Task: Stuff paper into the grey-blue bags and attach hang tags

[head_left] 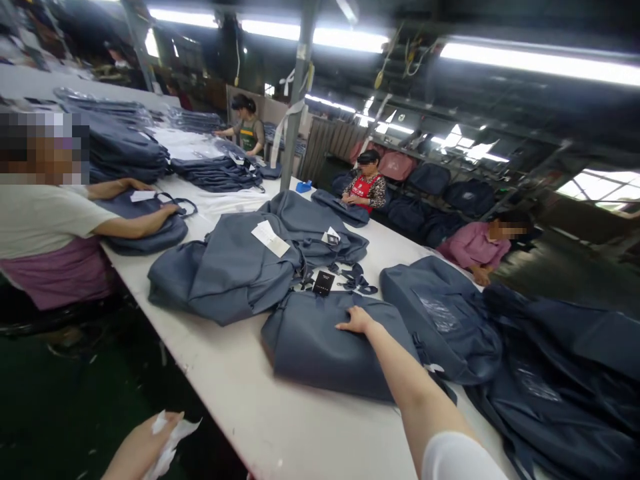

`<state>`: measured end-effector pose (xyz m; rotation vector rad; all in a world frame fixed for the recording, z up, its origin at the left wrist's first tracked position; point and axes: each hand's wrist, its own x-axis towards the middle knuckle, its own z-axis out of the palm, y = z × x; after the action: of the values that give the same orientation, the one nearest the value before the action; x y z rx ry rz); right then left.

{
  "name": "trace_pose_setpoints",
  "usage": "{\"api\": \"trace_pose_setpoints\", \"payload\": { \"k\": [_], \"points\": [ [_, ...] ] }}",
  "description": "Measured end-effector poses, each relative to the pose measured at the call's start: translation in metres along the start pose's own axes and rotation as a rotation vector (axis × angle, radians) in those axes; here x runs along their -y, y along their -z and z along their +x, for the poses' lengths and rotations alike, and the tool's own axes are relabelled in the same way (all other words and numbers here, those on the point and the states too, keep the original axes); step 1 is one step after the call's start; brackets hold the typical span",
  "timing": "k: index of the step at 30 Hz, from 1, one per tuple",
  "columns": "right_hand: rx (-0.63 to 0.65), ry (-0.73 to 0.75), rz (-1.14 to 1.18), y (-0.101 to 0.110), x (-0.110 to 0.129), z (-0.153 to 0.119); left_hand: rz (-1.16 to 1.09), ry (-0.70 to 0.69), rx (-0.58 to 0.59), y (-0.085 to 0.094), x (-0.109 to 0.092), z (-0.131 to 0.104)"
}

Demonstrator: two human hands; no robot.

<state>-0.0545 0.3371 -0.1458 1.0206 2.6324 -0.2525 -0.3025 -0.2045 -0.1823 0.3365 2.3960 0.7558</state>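
Note:
A dark blue bag point(320, 347) lies flat on the white table in front of me. My right hand point(357, 321) rests on its top surface with the fingers spread. Just beyond the bag sits a black tag point(324, 283) with small lettering, next to a cluster of dark straps point(357, 277). At the lower left, off the table's edge, my left hand point(147, 443) is closed around a crumpled piece of white paper or tissue point(175, 440).
More blue bags point(235, 267) cover the table ahead, one bearing white tags point(270, 238). Further bags point(440, 320) lie at right. A co-worker at left handles another bag point(145, 217); others work farther back. A metal post point(295, 120) rises beyond the bags.

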Motion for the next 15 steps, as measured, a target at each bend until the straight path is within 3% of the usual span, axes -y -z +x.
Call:
{"api": "trace_pose_setpoints", "payload": {
  "k": [4,9,12,15],
  "points": [
    [0.031,0.083,-0.029,-0.038,0.031,-0.041,-0.028,0.041,0.112,0.003,-0.005,-0.005],
    [-0.105,0.045,-0.115,-0.072,0.059,-0.117,-0.039,-0.001,0.161,-0.005,-0.023,0.006],
    [-0.024,-0.069,-0.09,-0.075,0.058,-0.149,-0.057,-0.078,0.175,-0.02,-0.033,0.019],
    [0.084,-0.132,0.057,-0.056,0.045,-0.177,-0.03,-0.149,0.195,-0.037,-0.043,0.032]
  ]
}}
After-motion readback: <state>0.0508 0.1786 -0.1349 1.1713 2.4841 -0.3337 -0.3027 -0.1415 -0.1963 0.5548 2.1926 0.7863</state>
